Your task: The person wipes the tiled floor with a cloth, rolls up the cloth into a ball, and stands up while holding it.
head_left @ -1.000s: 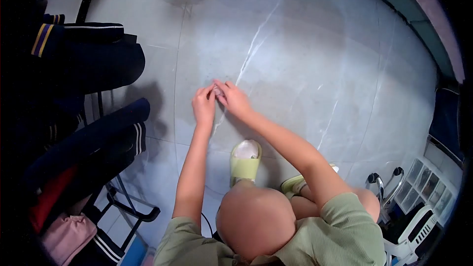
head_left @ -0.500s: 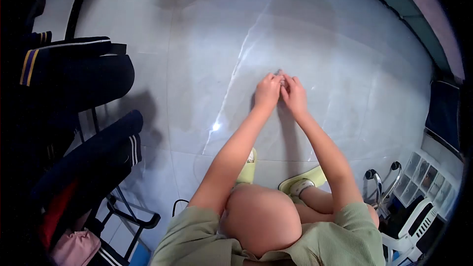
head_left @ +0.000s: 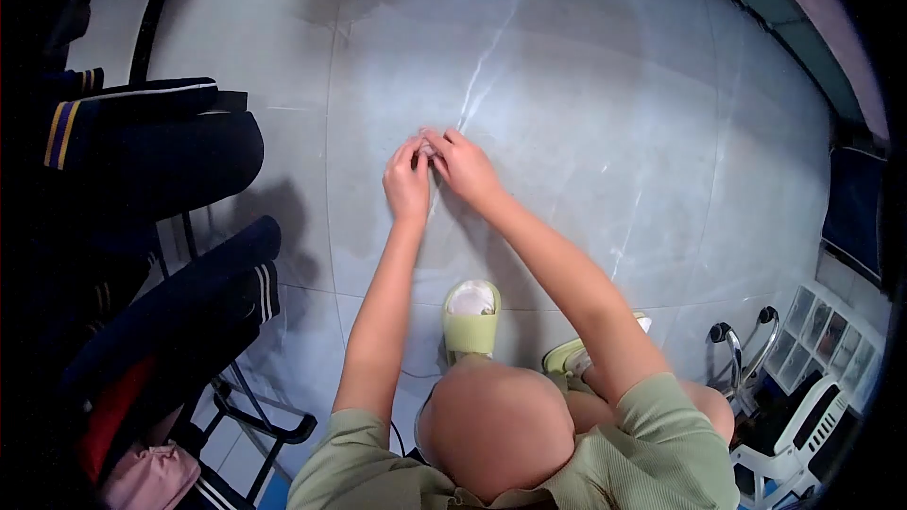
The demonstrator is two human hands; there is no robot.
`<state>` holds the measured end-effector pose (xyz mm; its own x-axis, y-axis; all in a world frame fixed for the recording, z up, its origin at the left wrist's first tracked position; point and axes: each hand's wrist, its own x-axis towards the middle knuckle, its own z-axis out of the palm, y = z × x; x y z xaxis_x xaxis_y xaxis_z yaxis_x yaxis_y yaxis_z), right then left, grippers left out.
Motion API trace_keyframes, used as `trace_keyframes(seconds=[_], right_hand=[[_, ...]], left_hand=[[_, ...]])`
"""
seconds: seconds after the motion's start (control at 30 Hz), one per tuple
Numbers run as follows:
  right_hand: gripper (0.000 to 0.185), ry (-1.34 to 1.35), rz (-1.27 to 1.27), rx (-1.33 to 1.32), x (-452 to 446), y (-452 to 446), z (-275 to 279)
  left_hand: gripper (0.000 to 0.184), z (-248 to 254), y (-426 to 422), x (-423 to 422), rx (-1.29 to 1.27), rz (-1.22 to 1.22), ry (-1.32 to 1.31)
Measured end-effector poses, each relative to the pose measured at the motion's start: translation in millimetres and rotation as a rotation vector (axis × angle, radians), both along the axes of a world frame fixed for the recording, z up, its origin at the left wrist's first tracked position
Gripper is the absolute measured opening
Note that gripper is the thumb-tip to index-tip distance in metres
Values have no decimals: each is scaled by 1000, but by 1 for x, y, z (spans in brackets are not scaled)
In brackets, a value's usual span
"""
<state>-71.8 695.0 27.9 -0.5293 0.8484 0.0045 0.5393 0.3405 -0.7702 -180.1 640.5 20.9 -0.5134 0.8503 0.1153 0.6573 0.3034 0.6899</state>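
My left hand point(head_left: 406, 179) and my right hand point(head_left: 463, 164) meet at the fingertips, low over the grey tiled floor point(head_left: 586, 161). Between the fingers of both is a small pale thing point(head_left: 428, 146), too small to name. Fingers of each hand are bent and pressed together around it. A green slipper point(head_left: 470, 329) on one foot is below the hands; the other slipper point(head_left: 564, 355) is partly hidden by my right arm.
Dark clothes point(head_left: 179, 156) with striped trim hang on a black rack point(head_left: 255, 425) at the left. At the right are chrome chair legs point(head_left: 748, 349), a white compartment box point(head_left: 822, 340) and a white plastic frame point(head_left: 803, 444).
Both hands moved right together, then back left, still meeting at the fingertips. The view also shifted slightly, and the slippers show at different places.
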Motion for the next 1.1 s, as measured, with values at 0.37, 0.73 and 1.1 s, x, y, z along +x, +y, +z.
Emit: trace_keyframes(seconds=[0.37,0.73,1.1], right_hand=[[32,-162,-344,56,120,39,-13],[35,-137,-413,11,133,24,3],[37,55,86,11,-42,5,-12]], left_hand=[[19,-8,82,116,60,-371,-34],[22,3,80,128,41,-387,-223],[21,6,2,-35,-67,149,-87]])
